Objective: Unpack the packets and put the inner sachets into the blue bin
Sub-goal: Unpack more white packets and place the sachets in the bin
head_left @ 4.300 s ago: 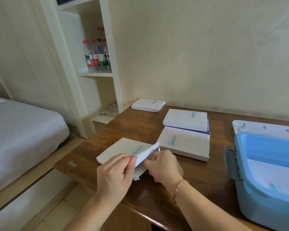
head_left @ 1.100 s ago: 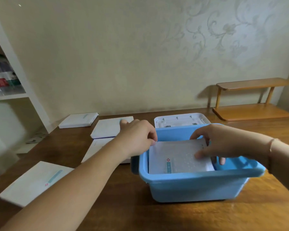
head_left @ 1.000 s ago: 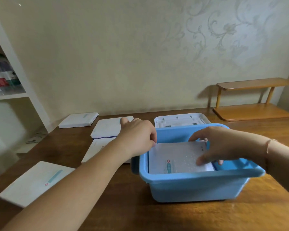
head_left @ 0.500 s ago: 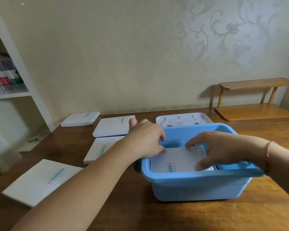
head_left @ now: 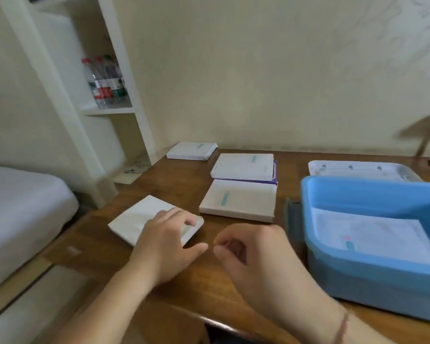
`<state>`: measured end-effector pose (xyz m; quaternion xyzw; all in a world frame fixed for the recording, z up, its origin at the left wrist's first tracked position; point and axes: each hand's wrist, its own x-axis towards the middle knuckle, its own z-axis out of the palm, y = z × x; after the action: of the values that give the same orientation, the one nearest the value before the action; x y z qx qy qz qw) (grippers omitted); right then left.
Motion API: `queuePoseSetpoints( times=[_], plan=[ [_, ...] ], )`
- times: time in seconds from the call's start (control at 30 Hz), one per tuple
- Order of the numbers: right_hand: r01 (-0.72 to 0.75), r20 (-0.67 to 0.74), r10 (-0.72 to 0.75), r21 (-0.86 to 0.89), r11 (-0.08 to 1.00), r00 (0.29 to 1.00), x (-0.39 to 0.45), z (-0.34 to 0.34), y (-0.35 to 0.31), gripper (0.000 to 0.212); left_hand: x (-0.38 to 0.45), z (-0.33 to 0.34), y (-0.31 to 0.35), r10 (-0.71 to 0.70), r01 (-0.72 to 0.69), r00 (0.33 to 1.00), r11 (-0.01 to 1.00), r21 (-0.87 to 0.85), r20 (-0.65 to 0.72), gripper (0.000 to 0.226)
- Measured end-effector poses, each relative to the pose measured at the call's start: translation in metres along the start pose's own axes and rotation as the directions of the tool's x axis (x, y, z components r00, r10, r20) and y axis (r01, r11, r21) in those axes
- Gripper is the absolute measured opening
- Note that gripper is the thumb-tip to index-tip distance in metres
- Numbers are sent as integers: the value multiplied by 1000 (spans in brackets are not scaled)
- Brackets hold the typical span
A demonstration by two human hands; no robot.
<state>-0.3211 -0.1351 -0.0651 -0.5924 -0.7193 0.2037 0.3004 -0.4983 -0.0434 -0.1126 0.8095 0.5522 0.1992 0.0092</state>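
A: Where the brown desk [head_left: 174,289] runs along the cream wall, what takes up the most room?

B: The bed [head_left: 18,202] at the left edge, then the white shelf unit [head_left: 102,112] with water bottles [head_left: 104,83] on one shelf. On the desk itself the blue bin [head_left: 372,276] is largest, standing at the right, with its white lid [head_left: 363,170] lying flat just beyond it.

A: Anything inside the bin?

B: A white sachet [head_left: 372,234] lies flat in it, a small pink and teal mark showing.

A: And the packets?

B: Four white ones, all left of the bin. The middle packet [head_left: 238,199] lies mid-desk; a stacked packet [head_left: 243,166] sits just beyond it on something purple; the far packet [head_left: 191,150] lies near the wall; the near packet [head_left: 144,219] lies closest to the person, turned at an angle.

A: The hands?

B: The left hand [head_left: 166,244] rests over the near packet's right corner, fingers [head_left: 181,219] relaxed on its top, gripping nothing. The right hand [head_left: 253,254] hovers beside it above bare desk, fingers loosely curled, holding nothing. The picture is blurred.
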Motion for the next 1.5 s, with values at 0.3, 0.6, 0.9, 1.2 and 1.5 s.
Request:
queuePoseSetpoints(
  times=[0.3,0.6,0.9,1.2,1.5],
  plan=[
    [-109,155,143,-210,972,977,57,84,24,19,-25,3,-33,-83,109,987,976,189,-137,31],
    [-175,7,176,155,972,984,78,111,18,21,-27,3,-50,-101,74,913,994,-84,-396,34],
    [-279,2,301,382,881,954,85,112,7,21,-26,5,-46,65,-137,843,986,-96,-535,40],
    [-495,175,464,280,822,869,99,110,5,24,-28,19,-48,253,-327,746,945,-8,-616,24],
    [-503,121,489,146,852,864,95,118,-2,25,-29,31,-51,273,-354,726,935,-3,-631,17]
  ],
)
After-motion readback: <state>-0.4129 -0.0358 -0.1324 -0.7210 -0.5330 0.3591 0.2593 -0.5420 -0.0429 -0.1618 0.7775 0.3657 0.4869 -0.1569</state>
